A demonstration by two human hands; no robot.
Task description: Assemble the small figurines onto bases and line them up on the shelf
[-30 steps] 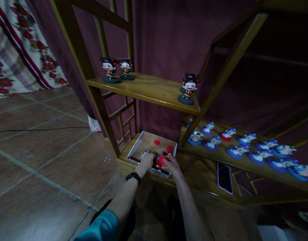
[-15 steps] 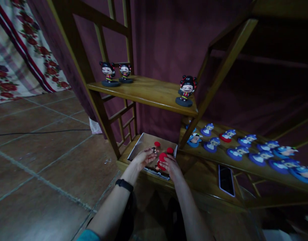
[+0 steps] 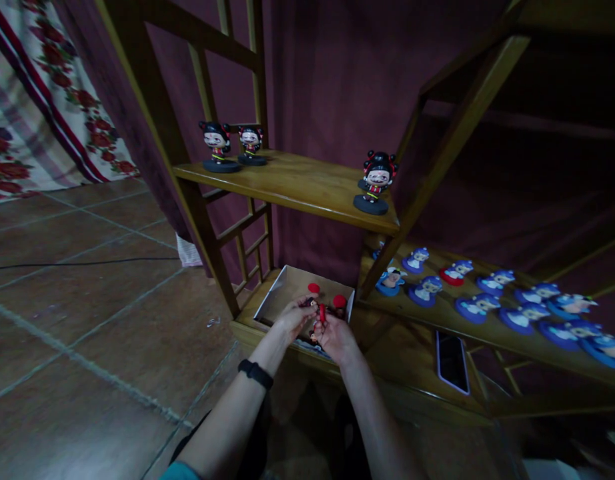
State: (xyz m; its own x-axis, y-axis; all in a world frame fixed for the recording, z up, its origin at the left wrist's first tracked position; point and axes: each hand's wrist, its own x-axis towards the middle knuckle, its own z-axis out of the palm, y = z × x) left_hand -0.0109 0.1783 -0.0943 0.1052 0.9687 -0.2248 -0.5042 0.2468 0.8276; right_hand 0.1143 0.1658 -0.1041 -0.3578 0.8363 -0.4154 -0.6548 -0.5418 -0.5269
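Observation:
Over an open cardboard box [image 3: 282,293], my two hands meet, fingers closed. My left hand [image 3: 293,321] pinches a small dark-haired figurine [image 3: 312,304], partly covered by the fingers. In my right hand [image 3: 336,339] is a red round base [image 3: 322,311], turned nearly edge-on and held against the figurine. Whether the two are joined, I cannot tell. Inside the box lie other red discs, one red disc [image 3: 313,288] at the back and another red disc [image 3: 339,301] at the right. Another small figure [image 3: 315,337] shows below my fingers, mostly hidden.
On the wooden shelf [image 3: 307,180] above stand black-haired figurines [image 3: 217,143], with another figurine [image 3: 377,177] at its right end. Several blue and purple figurines [image 3: 477,303] line the lower right shelf. A phone [image 3: 451,360] lies in front of them. A slanting post [image 3: 437,153] rises right of the box.
My hands have come together. The red base has tilted from face-on to edge-on and moved against the figurine in my left hand.

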